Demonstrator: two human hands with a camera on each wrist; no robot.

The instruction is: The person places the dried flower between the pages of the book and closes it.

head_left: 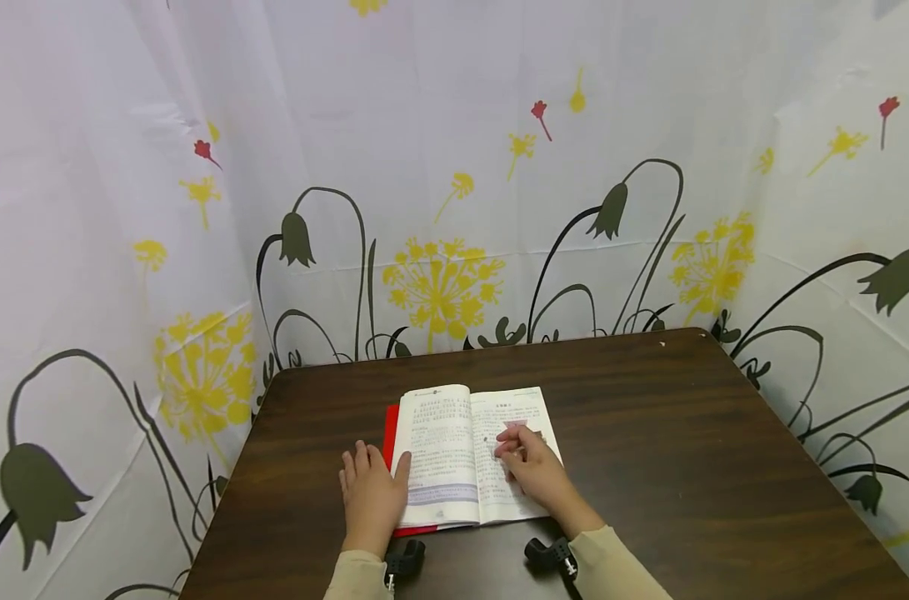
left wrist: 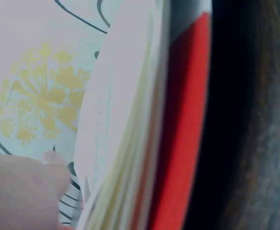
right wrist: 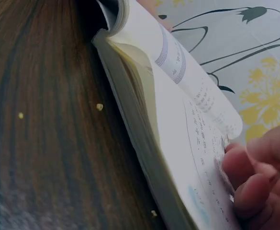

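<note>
An open book (head_left: 439,454) with printed text lies on the table, its red cover (head_left: 391,429) showing past the left edge. My left hand (head_left: 372,492) rests at the book's left edge, fingers spread and thumb over the left page. In the left wrist view, part of that hand (left wrist: 27,191) appears beside the page stack (left wrist: 130,158). Over the right page, my right hand (head_left: 540,475) has its fingers loosely bent. The right wrist view shows those fingers (right wrist: 252,191) close above the printed page (right wrist: 178,129), with nothing visible held; whether they touch the paper is unclear.
The dark wooden table (head_left: 671,433) extends around the book. Small yellowish bits (right wrist: 99,107) lie on the wood near the book's edge. A white curtain (head_left: 424,125) with flower prints hangs behind the table. Black wrist devices (head_left: 405,560) sit on both wrists.
</note>
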